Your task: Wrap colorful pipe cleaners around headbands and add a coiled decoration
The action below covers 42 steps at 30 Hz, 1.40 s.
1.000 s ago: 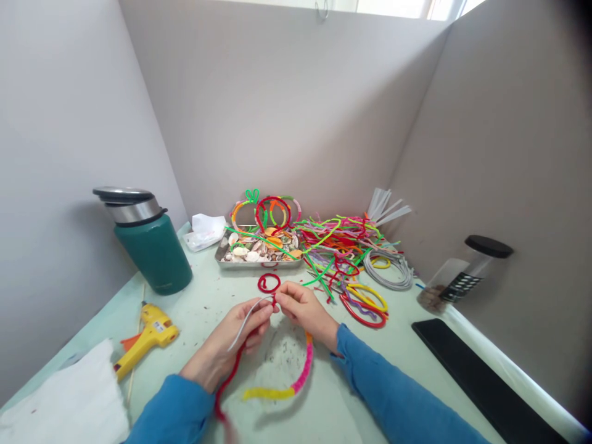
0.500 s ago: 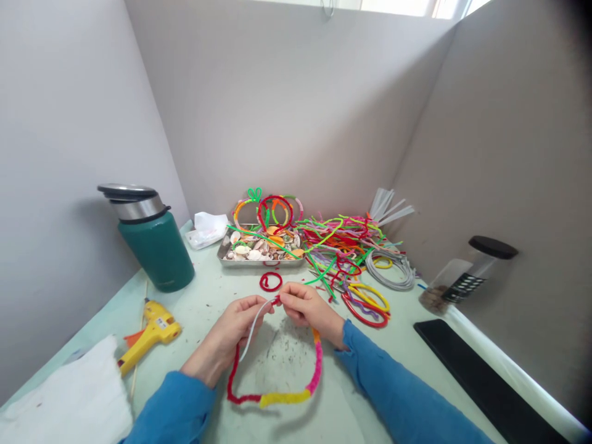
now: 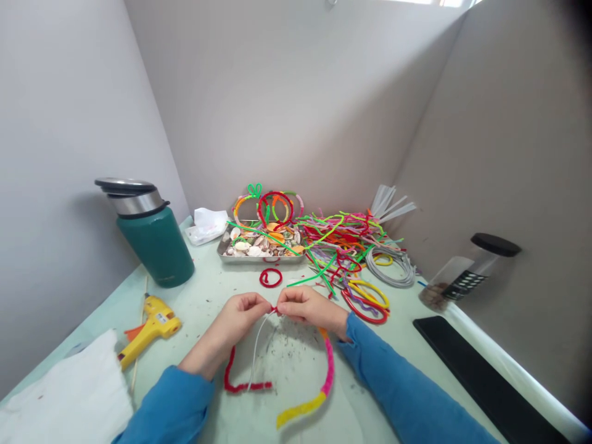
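My left hand (image 3: 240,313) and my right hand (image 3: 309,306) pinch a red pipe cleaner (image 3: 274,310) between their fingertips, close together over the table. A thin white wire (image 3: 256,346) hangs down from this pinch point. Below my left hand, a red fuzzy length (image 3: 245,388) curves down and bends to the right. From under my right hand hangs a strip wrapped in orange, pink and yellow pipe cleaner (image 3: 330,364); its yellow end lies apart from the red end. Just beyond my hands sits a red pipe cleaner coil (image 3: 271,278).
A metal tray (image 3: 259,259) of shells stands behind, wrapped rings (image 3: 263,209) at its back. Right of it lie a pipe cleaner pile (image 3: 342,231) and grey wire coil (image 3: 393,270). At left are a green bottle (image 3: 155,246), yellow glue gun (image 3: 155,327) and white cloth (image 3: 69,394).
The red and yellow ends, which met at the bottom of the loop, have come apart, with the yellow end swung lower. My fingertips have drawn closer together on the red pipe cleaner.
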Tool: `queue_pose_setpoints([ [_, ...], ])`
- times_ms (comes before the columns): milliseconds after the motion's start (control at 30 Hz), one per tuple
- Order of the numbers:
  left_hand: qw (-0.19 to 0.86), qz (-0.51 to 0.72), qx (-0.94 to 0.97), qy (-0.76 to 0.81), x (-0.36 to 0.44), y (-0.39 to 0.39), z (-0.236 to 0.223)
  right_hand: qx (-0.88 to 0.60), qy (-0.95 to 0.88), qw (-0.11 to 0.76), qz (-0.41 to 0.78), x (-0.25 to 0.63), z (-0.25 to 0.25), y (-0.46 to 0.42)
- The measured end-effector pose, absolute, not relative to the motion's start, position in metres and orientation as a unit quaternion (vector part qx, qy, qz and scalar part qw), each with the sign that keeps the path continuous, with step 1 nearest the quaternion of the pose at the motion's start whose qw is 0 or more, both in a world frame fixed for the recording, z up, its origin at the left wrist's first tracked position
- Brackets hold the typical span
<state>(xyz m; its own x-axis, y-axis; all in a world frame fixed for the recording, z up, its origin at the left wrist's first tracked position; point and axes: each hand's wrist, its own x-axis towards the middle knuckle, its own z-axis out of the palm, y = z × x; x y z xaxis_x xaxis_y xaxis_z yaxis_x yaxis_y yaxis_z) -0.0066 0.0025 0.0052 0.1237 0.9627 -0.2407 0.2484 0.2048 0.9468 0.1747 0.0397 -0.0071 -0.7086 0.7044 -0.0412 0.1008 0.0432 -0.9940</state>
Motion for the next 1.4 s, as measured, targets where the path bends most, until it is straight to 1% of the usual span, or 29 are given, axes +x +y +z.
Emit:
queue_pose_setpoints([
  [100, 0.466, 0.336, 0.589, 0.569, -0.007, 0.004, 0.002, -0.325, -0.714, 0.232, 0.575, 0.174, -0.008, 0.04],
  [233, 0.346, 0.314, 0.663, 0.584, -0.007, 0.002, -0.001, -0.367, -0.753, 0.237, 0.492, 0.17, -0.011, 0.041],
  [300, 0.286, 0.297, 0.688, 0.597, -0.006, 0.0, -0.001, -0.392, -0.763, 0.245, 0.451, 0.168, -0.013, 0.041],
  [400, 0.231, 0.283, 0.716, 0.595, -0.003, -0.004, 0.0, -0.428, -0.766, 0.26, 0.404, 0.166, -0.016, 0.042],
  [567, 0.14, 0.288, 0.762, 0.562, 0.004, -0.011, 0.0, -0.466, -0.747, 0.305, 0.365, 0.164, -0.019, 0.045],
  [633, 0.113, 0.283, 0.775, 0.553, 0.006, -0.013, -0.001, -0.477, -0.733, 0.32, 0.365, 0.162, -0.02, 0.045],
  [733, 0.101, 0.284, 0.768, 0.565, 0.007, -0.013, -0.003, -0.481, -0.707, 0.336, 0.394, 0.16, -0.018, 0.044],
  [833, 0.105, 0.307, 0.744, 0.584, 0.007, -0.012, -0.005, -0.48, -0.674, 0.345, 0.444, 0.158, -0.014, 0.042],
  [967, 0.113, 0.31, 0.755, 0.566, 0.006, -0.011, -0.006, -0.461, -0.628, 0.346, 0.524, 0.159, -0.014, 0.041],
  [1100, 0.086, 0.276, 0.768, 0.572, 0.006, -0.012, -0.006, -0.435, -0.604, 0.349, 0.57, 0.162, -0.017, 0.043],
  [1233, 0.05, 0.225, 0.766, 0.6, 0.005, -0.013, -0.007, -0.43, -0.608, 0.351, 0.568, 0.161, -0.018, 0.043],
  [1333, 0.001, 0.17, 0.762, 0.625, 0.006, -0.014, -0.008, -0.433, -0.611, 0.348, 0.564, 0.16, -0.015, 0.041],
  [1400, -0.03, 0.156, 0.76, 0.631, 0.007, -0.015, -0.006, -0.435, -0.609, 0.347, 0.565, 0.159, -0.014, 0.041],
])
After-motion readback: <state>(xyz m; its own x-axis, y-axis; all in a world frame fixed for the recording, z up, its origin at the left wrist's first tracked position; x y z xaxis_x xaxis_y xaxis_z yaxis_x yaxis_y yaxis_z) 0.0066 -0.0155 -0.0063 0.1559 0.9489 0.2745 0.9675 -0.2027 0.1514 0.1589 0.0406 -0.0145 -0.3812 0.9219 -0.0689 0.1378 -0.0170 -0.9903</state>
